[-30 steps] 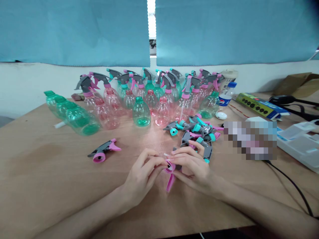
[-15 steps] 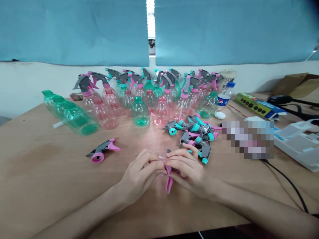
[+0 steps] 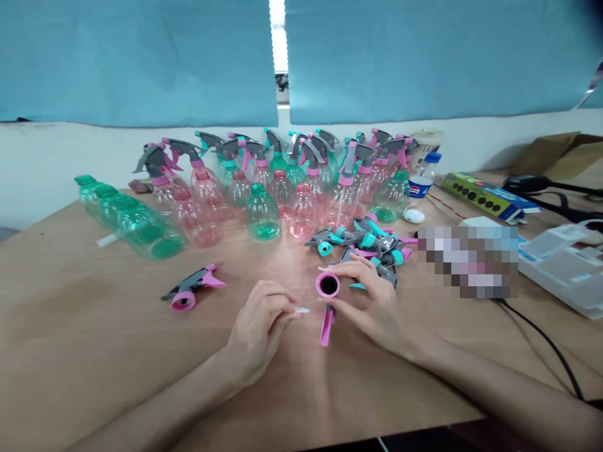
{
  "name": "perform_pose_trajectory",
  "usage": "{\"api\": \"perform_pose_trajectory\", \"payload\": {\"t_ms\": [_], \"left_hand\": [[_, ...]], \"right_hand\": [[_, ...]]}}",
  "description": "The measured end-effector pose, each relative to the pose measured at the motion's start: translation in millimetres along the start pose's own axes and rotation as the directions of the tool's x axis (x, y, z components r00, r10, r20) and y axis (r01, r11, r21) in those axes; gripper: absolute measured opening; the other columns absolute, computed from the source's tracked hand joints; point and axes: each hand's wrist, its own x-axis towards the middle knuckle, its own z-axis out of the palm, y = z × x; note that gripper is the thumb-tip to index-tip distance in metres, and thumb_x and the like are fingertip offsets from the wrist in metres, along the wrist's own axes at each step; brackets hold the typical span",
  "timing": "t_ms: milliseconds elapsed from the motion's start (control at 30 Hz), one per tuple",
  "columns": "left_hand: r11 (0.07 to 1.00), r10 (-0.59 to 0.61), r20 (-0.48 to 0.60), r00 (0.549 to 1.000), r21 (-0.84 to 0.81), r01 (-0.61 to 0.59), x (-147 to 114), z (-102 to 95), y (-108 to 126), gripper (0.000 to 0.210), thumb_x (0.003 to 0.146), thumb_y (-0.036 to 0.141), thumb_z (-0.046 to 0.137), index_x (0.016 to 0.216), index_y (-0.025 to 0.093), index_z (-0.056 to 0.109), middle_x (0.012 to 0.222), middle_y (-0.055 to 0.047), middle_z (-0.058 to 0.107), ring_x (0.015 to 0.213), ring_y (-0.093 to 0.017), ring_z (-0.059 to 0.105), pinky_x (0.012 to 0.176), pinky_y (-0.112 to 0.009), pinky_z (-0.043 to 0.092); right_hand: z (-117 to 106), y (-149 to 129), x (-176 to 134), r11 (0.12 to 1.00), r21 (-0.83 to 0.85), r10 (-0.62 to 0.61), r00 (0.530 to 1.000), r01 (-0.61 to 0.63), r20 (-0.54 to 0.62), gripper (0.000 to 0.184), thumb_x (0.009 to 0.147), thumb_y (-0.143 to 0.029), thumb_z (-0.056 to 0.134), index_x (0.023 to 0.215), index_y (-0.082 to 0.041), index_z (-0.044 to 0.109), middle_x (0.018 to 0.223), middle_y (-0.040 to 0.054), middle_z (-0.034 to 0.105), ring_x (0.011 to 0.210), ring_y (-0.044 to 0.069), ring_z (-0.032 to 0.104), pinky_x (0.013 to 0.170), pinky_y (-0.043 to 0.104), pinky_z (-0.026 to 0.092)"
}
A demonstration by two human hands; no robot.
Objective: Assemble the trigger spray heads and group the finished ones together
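In the middle of the table my right hand [image 3: 370,301] grips a trigger spray head [image 3: 328,285] between thumb and fingers. Its round pink collar faces me, showing a dark inside, and its pink trigger [image 3: 326,329] points down toward me. Just left of it, apart from the collar, my left hand [image 3: 264,320] is closed in a pinch. A pale tip shows at its fingertips; whether that is a nail or a small part I cannot tell. Another grey and pink spray head [image 3: 193,287] lies to the left. Behind my right hand is a pile of spray heads [image 3: 372,242].
Several green bottles [image 3: 151,226] lie at the left. Green and pink bottles [image 3: 264,213], many with spray heads on, stand along the back. At right are a Pepsi-labelled bottle [image 3: 421,186], a green box [image 3: 485,194], a clear compartment case [image 3: 565,257] and a black cable [image 3: 546,342].
My hands have moved apart; the left one has drawn back from the spray head. In my right hand the spray head now shows its collar opening toward me.
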Motion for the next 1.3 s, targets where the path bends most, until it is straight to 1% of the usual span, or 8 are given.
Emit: {"api": "perform_pose_trajectory", "payload": {"t_ms": [100,233,400,467,767,933,1167,1300], "left_hand": [[0.999,-0.003,0.025,1.0,-0.054,0.004,-1.0,-0.6,-3.4,0.008,0.091,0.01,0.051,0.094,0.018,0.053,0.081,-0.003,0.061,0.075,-0.014,0.056,0.066,-0.027,0.05],[1.0,0.023,0.015,1.0,-0.005,-0.023,0.6,-3.3,-1.2,0.021,0.088,0.005,0.054,0.106,0.016,0.057,0.085,-0.005,0.065,0.077,-0.015,0.059,0.067,-0.027,0.052],[0.994,0.105,0.069,0.992,-0.036,-0.102,6.0,-7.9,5.6,0.023,0.09,0.003,0.049,0.103,0.016,0.062,0.094,-0.007,0.067,0.092,-0.017,0.061,0.075,-0.03,0.053],[0.992,0.121,0.065,0.99,-0.024,-0.12,6.8,-8.4,6.3,0.022,0.091,0.005,0.049,0.103,0.017,0.063,0.094,-0.007,0.068,0.094,-0.017,0.061,0.076,-0.03,0.054],[0.987,0.163,0.1,0.982,-0.003,-0.163,5.6,-6.2,4.4,0.019,0.09,0.006,0.051,0.101,0.014,0.065,0.093,-0.008,0.068,0.093,-0.017,0.06,0.076,-0.03,0.053],[0.987,0.16,0.075,0.984,-0.004,-0.16,4.2,-4.9,1.6,0.023,0.088,0.005,0.052,0.103,0.016,0.065,0.093,-0.007,0.066,0.09,-0.017,0.058,0.073,-0.03,0.053],[0.989,0.147,0.159,0.976,-0.048,-0.141,1.2,-3.8,1.4,0.026,0.08,0.008,0.06,0.104,0.016,0.065,0.093,-0.006,0.066,0.086,-0.018,0.056,0.072,-0.032,0.053],[0.985,0.168,0.133,0.977,-0.048,-0.163,-1.7,-4.7,1.7,0.023,0.079,0.012,0.058,0.1,0.015,0.065,0.092,-0.007,0.065,0.085,-0.02,0.055,0.072,-0.034,0.051]], "right_hand": [[-0.2,-6.1,-2.4,0.998,0.069,-0.008,0.999,0.005,0.035,0.029,0.081,-0.021,0.066,0.108,-0.022,0.056,0.102,0.0052,0.069,0.1,0.02,0.063,0.1,0.044,0.041],[1.3,-10.5,-4.1,0.989,0.145,0.007,0.994,-0.022,0.107,0.029,0.081,-0.021,0.064,0.109,-0.021,0.056,0.106,0.0073,0.068,0.102,0.02,0.063,0.091,0.04,0.048],[2.8,-13.8,-4.8,0.994,0.1,0.019,0.979,-0.04,0.202,0.028,0.076,-0.028,0.072,0.101,-0.023,0.059,0.101,0.0021,0.071,0.095,0.02,0.066,0.107,0.051,0.027],[3.6,-13.9,-5.7,0.994,0.098,0.024,0.975,-0.046,0.219,0.028,0.075,-0.03,0.073,0.098,-0.023,0.06,0.099,0.0011,0.072,0.095,0.019,0.067,0.108,0.05,0.023],[4.4,-12.4,-6.9,0.991,0.119,0.028,0.968,-0.059,0.249,0.027,0.076,-0.034,0.073,0.098,-0.023,0.06,0.094,-0.002,0.072,0.089,0.017,0.067,0.11,0.045,0.016],[4.0,-12.9,-7.0,0.991,0.121,0.02,0.968,-0.052,0.251,0.028,0.075,-0.033,0.074,0.097,-0.024,0.06,0.092,-0.0027,0.072,0.088,0.016,0.067,0.11,0.046,0.013],[2.2,-11.5,-7.4,0.99,0.133,0.003,0.965,-0.039,0.262,0.025,0.076,-0.028,0.072,0.098,-0.024,0.059,0.092,-0.0032,0.072,0.089,0.016,0.066,0.109,0.045,0.014],[0.9,-11.5,-6.5,0.991,0.127,0.011,0.965,-0.046,0.261,0.026,0.076,-0.024,0.072,0.098,-0.024,0.059,0.093,-0.0038,0.072,0.09,0.016,0.066,0.11,0.045,0.012]]}}
